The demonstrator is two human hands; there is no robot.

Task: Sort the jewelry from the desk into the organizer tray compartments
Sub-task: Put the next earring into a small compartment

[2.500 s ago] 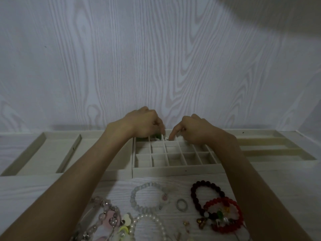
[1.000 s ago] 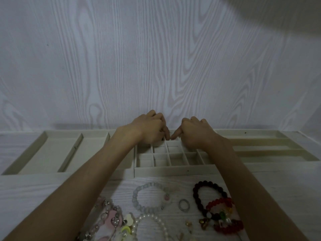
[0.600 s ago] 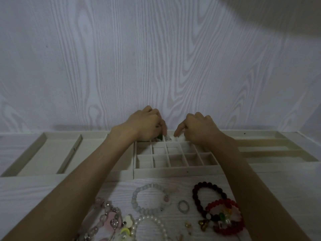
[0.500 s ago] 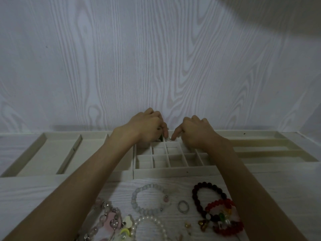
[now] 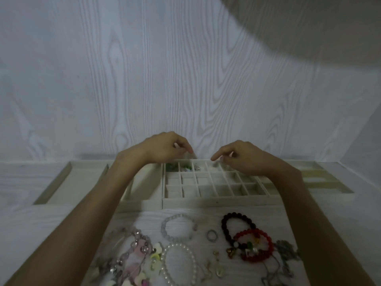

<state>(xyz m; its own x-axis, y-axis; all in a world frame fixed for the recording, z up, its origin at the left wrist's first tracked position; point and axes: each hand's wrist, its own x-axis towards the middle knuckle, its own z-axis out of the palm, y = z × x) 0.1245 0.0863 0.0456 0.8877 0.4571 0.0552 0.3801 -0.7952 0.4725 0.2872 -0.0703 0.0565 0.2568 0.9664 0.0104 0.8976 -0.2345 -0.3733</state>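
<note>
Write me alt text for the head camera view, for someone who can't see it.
Two bare hands, left hand and right hand, hover over the far row of a beige grid tray, where a few small pieces sit. Bead bracelets, including a red bracelet and pearl bracelet, lie unsorted on the white desk.

Ahead of me I see a pale wall (image 5: 185, 79) with whitish wood grain, rising straight behind the table (image 5: 31, 219), which has the same light grain. A dark shadow (image 5: 319, 23) crosses the wall's upper right corner.
</note>
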